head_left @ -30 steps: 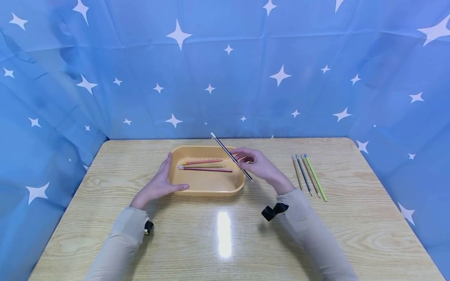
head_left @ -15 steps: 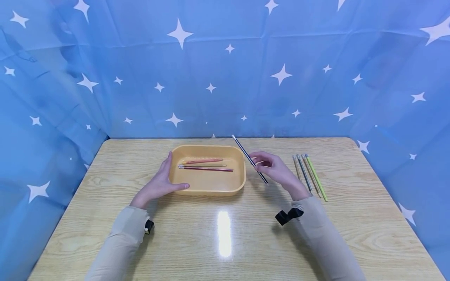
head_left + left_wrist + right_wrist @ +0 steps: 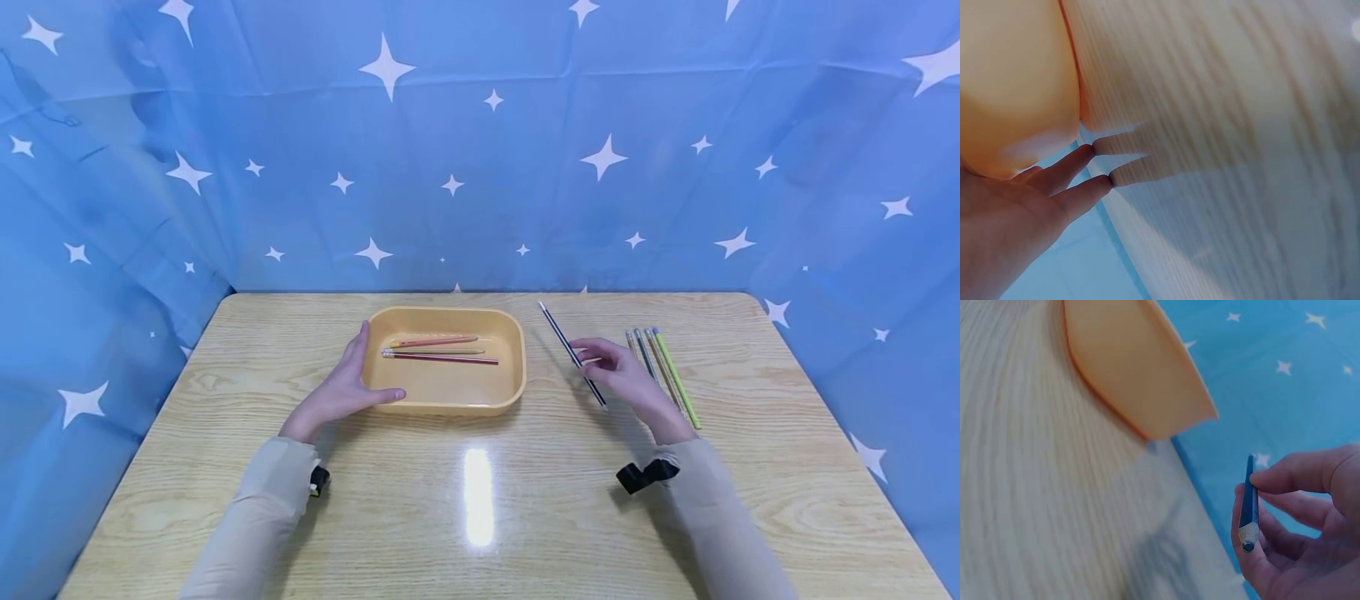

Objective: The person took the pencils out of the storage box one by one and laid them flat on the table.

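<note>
Pinching a dark pencil (image 3: 558, 332) around mid-barrel between thumb and fingers of the right hand (image 3: 617, 372), clear above the worktop (image 3: 390, 492). Should handle light, stiff, slightly slick; best gripped there, away from the tip. Reaching forward with forearm (image 3: 716, 512) angled inward. Well left of that pinch, resting the left hand (image 3: 341, 392), fingers straight, against the tray (image 3: 442, 388).

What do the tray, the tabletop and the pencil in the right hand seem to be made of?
Tray: probably plastic, smooth with a soft sheen; the rounded walls look moulded in one piece.
Tabletop: wood or wood-look laminate, glossy; grain lines and a bright reflection show.
Pencil: likely wood, dark painted coat; its sharpened end bares a pale cone.
</note>
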The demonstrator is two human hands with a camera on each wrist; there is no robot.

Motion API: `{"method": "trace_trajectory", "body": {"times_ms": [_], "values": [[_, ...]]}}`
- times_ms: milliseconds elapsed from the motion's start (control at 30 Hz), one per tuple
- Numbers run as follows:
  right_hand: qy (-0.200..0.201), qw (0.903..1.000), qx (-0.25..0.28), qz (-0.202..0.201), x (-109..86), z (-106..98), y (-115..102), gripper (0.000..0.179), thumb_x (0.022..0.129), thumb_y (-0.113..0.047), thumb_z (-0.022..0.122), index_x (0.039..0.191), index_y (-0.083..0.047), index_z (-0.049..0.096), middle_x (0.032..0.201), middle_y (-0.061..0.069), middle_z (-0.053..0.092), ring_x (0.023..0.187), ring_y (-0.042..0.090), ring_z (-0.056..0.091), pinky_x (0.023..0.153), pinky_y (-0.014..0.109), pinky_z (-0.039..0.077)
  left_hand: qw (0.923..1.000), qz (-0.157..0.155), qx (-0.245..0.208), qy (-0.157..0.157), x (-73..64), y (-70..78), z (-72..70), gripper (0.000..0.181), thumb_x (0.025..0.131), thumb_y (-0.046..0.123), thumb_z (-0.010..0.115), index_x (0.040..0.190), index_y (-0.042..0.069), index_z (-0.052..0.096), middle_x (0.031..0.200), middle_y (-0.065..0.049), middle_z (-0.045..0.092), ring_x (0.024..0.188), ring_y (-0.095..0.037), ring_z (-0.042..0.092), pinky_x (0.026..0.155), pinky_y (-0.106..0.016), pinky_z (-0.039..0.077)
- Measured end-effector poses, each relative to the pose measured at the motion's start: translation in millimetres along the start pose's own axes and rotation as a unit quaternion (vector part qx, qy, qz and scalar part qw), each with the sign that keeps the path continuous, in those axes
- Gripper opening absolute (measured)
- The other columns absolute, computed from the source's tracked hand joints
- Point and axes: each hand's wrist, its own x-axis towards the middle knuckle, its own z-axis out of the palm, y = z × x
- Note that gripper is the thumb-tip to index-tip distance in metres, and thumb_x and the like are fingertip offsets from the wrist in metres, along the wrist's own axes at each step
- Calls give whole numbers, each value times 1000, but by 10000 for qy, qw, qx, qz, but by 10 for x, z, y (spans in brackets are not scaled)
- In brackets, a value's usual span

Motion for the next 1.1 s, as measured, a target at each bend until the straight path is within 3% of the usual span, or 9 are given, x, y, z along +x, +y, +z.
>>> {"method": "trace_trajectory", "body": {"times_ms": [333, 600, 800, 1100], "values": [[221, 9992, -142, 304, -165, -171, 176, 44, 95, 0, 56, 138, 3, 48, 119, 26, 54, 99, 35, 57, 77, 24, 49, 10000, -27, 30, -12, -7, -10, -3, 128, 76, 44, 80, 152, 8, -17, 159, -18, -10, 144, -39, 0, 112, -58, 10], [434, 9983, -224, 309, -277, -365, 318, 44, 96, -3, 56, 138, 5, 46, 118, 23, 52, 93, 13, 56, 73, 21, 48, 10000, 7, -22, 25, -1, -6, -7, 127, 76, 42, 81, 152, 4, -14, 159, -20, -8, 143, -39, 2, 112, -57, 12], [712, 9963, -431, 228, -383, -522, 407, 42, 96, -4, 57, 136, 6, 48, 114, 20, 54, 91, 6, 55, 73, 18, 48, 10000, -4, -69, 40, -4, 0, -7, 128, 76, 40, 81, 152, 5, -15, 159, -20, -7, 143, -39, 3, 112, -57, 14], [731, 9948, -633, 305, -525, -687, 507, 44, 98, -8, 55, 138, 9, 44, 118, 25, 52, 95, 13, 55, 71, 19, 48, 10000, -15, 47, 23, 5, 1, 1, 127, 77, 41, 81, 152, 6, -16, 159, -19, -8, 143, -40, 2, 112, -57, 13]]}}
